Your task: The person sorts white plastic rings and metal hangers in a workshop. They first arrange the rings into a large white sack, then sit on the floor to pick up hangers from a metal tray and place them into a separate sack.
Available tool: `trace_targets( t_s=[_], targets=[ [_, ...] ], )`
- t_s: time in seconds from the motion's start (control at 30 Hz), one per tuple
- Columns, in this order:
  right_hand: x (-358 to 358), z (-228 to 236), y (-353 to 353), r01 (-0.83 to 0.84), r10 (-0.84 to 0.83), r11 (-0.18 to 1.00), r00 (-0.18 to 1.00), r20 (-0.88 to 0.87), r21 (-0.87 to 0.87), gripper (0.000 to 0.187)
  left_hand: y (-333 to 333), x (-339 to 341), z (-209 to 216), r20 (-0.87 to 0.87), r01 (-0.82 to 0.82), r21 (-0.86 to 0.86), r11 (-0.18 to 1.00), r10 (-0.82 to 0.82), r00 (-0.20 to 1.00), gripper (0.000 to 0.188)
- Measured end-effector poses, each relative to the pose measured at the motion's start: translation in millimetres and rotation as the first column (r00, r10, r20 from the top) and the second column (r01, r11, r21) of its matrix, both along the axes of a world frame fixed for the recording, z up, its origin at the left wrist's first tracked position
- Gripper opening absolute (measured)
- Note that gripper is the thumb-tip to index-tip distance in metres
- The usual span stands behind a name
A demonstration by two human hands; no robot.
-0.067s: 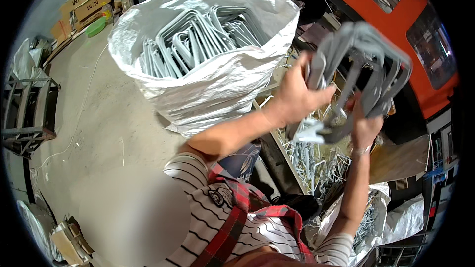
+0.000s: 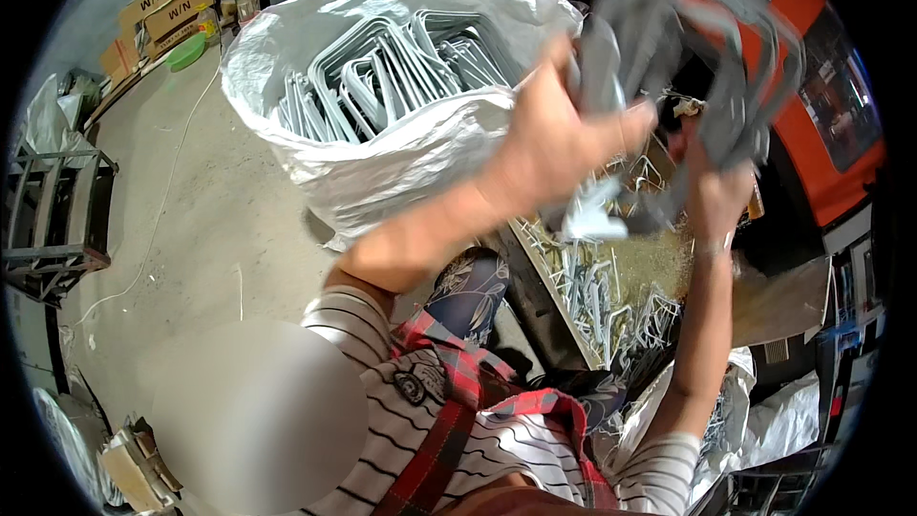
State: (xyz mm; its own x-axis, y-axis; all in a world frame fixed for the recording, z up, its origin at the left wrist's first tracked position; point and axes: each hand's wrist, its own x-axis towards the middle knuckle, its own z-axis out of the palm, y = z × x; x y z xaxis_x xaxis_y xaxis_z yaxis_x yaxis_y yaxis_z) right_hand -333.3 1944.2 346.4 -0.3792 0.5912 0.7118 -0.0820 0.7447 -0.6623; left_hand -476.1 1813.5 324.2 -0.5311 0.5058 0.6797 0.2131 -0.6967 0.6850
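The big sack [image 2: 382,148] of bent rods [image 2: 382,76] stands left of the raised rod bundle [image 2: 688,48].

Hands [image 2: 564,139] gripping grey metal brackets [image 2: 712,48]

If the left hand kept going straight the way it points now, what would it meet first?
The left hand, gripping a bundle of grey bent metal frames, points up and right. Probably the orange machine behind the bundle comes first, though depth is hard to judge here.

Matt grey-coated metal wire frames [image 2: 707,48]; crinkled glossy woven-plastic sack [image 2: 382,162]; rough concrete floor [image 2: 191,210].
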Motion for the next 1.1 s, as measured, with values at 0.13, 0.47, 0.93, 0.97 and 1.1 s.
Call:
trace_targets(
  t_s=[0.13,0.47,0.93,0.97,1.1],
  targets=[
    [-80,80,-50,-0.367,0.367,0.930,0.927,0.075,-0.009,0.020,-75,-71,80,0.088,-0.007,-0.122,0.993,0.018,0.996,0.039],
    [-208,64,-46,-0.409,0.413,0.911,0.903,0.116,-0.054,0.013,-128,-173,100,0.115,-0.012,-0.067,0.998,0.020,0.993,0.040],
    [-250,-17,-83,-0.279,-0.190,0.913,0.356,0.915,0.298,0.053,-149,-310,31,-0.494,-0.636,-0.669,0.386,0.408,0.767,0.018],
    [-241,-2,-96,-0.383,-0.135,0.887,0.317,0.939,0.257,0.064,-153,-318,25,-0.530,-0.668,-0.643,0.375,0.412,0.741,0.020],
    [-242,-23,-70,-0.407,-0.142,0.841,0.470,0.871,0.357,0.083,-139,-308,26,-0.558,-0.645,-0.678,0.352,0.324,0.764,0.024]
  ],
)
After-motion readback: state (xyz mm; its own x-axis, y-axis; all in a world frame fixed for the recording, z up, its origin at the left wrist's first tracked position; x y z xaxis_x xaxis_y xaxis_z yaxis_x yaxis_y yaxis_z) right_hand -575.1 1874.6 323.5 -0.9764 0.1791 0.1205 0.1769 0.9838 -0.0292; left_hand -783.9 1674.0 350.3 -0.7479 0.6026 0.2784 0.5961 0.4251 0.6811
